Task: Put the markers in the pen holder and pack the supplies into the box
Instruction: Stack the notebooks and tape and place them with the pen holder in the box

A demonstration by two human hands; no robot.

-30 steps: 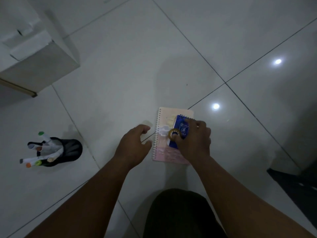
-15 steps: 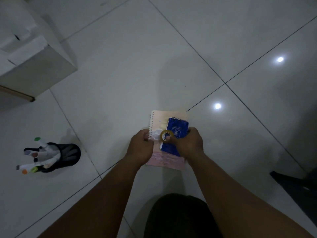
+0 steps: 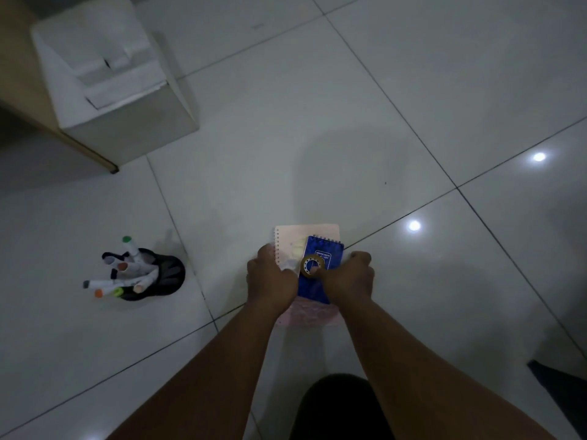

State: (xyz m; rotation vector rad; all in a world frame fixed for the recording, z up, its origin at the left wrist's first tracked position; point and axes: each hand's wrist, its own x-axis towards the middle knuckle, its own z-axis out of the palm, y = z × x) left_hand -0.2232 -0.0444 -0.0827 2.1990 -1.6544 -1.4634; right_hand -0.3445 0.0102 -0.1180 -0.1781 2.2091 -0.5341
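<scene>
On the tile floor (image 3: 317, 122) at the left, a black holder (image 3: 165, 276) lies tilted with markers (image 3: 127, 274) sticking out of it, caps pointing left and up. Up at the far left sits a white box (image 3: 127, 100), its top flaps folded shut, well apart from the holder. Near the middle, both hands grip a stack: a pink notebook (image 3: 305, 236) underneath, a blue pad (image 3: 327, 254) on top of it and a tape roll (image 3: 313, 265) on the pad. The left hand (image 3: 270, 281) is curled around the notebook's spiral edge. The right hand (image 3: 349, 277) clasps the right side, thumb pressed on the tape roll. The hands hide the lower part of the stack. The print on the pad is too small to read, and I cannot tell whether the stack touches the floor.
</scene>
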